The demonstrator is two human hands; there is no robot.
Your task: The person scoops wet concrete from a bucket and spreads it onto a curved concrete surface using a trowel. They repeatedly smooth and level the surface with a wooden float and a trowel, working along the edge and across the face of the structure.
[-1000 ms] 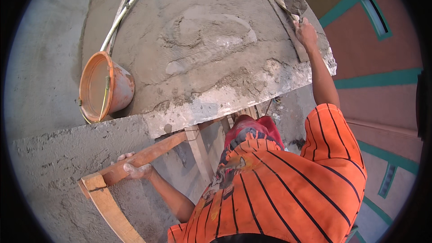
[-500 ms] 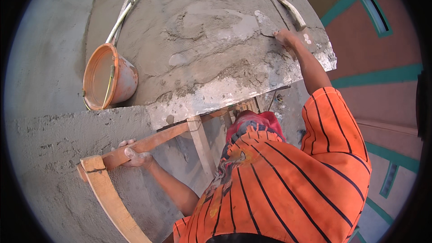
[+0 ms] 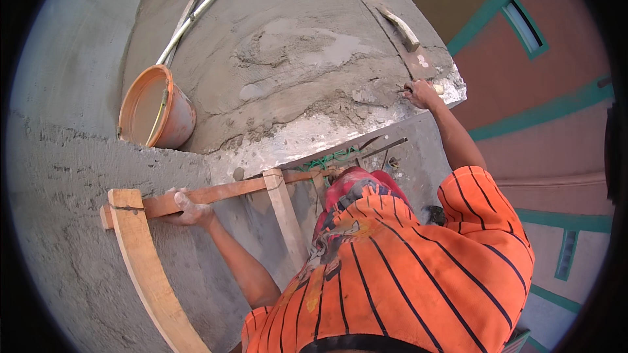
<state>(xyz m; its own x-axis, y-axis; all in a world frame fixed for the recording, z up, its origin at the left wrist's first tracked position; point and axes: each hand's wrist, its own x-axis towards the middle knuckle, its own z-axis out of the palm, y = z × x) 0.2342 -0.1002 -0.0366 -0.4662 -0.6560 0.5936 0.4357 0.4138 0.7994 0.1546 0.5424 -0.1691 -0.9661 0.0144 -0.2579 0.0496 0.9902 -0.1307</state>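
Note:
My right hand (image 3: 424, 95) is closed on a trowel at the slab's right front edge; most of the trowel is hidden by the fingers and mortar, and a pale handle end shows beside the hand. Just beyond it, a long plastering float (image 3: 400, 31) with a pale handle lies on the wet grey mortar (image 3: 294, 49). The mortar covers the concrete slab (image 3: 281, 144), whose front strip is rough and whitish. At lower left my left hand (image 3: 190, 212) is wrapped round a horizontal wooden rail (image 3: 222, 192), near its joint with an upright plank.
An orange bucket (image 3: 180, 117) stands tilted at the slab's left, against a white pipe (image 3: 206, 5). Wooden posts (image 3: 286, 212) support the rail below the slab. Green cord (image 3: 337, 158) and metal bars show beneath the edge. A brown wall with teal bands (image 3: 543, 114) rises at right.
My right hand has drawn back with the trowel toward the slab's front edge. My left hand keeps its hold on the rail. The whole view has shifted slightly.

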